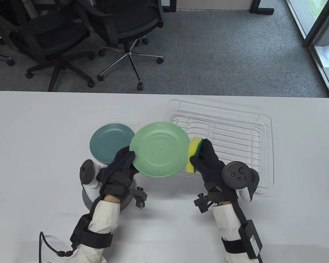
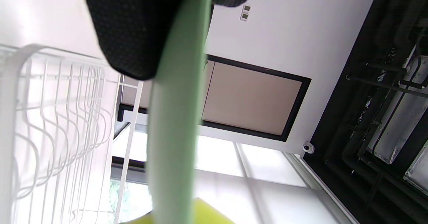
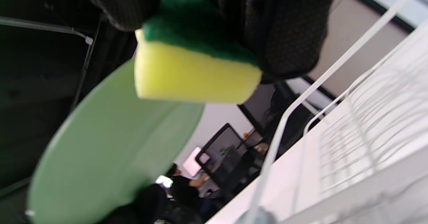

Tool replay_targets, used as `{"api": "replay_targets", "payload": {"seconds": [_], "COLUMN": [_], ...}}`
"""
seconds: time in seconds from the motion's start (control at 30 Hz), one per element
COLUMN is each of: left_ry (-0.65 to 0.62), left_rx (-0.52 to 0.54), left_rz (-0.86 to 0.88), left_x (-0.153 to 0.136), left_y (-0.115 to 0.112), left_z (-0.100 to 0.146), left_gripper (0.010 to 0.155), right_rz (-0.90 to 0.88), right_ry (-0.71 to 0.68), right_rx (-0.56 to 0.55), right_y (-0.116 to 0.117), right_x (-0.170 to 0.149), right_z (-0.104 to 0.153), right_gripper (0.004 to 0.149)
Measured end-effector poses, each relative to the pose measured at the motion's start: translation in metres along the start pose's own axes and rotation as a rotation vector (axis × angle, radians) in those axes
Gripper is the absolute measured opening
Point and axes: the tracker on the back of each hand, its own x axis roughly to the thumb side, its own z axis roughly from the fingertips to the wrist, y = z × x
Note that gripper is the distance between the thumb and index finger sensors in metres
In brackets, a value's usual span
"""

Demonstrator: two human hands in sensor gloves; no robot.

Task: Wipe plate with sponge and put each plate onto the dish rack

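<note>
Two hands (image 1: 123,161) (image 1: 208,161) – green plate (image 1: 160,149), sponge (image 1: 194,156), wrist-only green pad (image 3: 197,26)

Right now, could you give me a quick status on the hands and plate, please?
Left hand grips light green plate, lifted. Right hand holds sponge at its rim. Dish rack empty.

A grey carpeted floor (image 1: 222,49) fills the room beyond the white rounded table (image 1: 44,115). Black mesh office chairs on wheeled bases (image 1: 126,33) stand at eleven o'clock; a dark-framed glass window (image 1: 318,24) brightens two o'clock.
</note>
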Motion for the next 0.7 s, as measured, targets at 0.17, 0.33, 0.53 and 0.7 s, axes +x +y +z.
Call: {"api": "replay_targets", "payload": {"seconds": [0.17, 0.33, 0.53, 0.7], "left_ry": [0.059, 0.111, 0.136, 0.159], "left_rx": [-0.039, -0.085, -0.116, -0.145], "left_rz": [-0.092, -0.226, -0.293, -0.326], "left_x": [-0.009, -0.016, -0.022, -0.025], "left_y": [-0.004, -0.012, -0.019, -0.019], "left_z": [-0.002, -0.004, -0.005, -0.007], "left_gripper": [0.058, 0.056, 0.054, 0.053], "right_rz": [-0.085, -0.158, -0.204, -0.248], "right_ry": [-0.020, -0.028, -0.035, -0.045], "right_rx": [-0.064, -0.092, -0.106, -0.080], "right_y": [-0.002, -0.005, -0.004, 0.000], "right_x": [-0.002, -0.005, -0.010, -0.017], "right_z": [0.002, 0.003, 0.003, 0.000], "right_gripper": [0.079, 0.078, 0.073, 0.067]}}
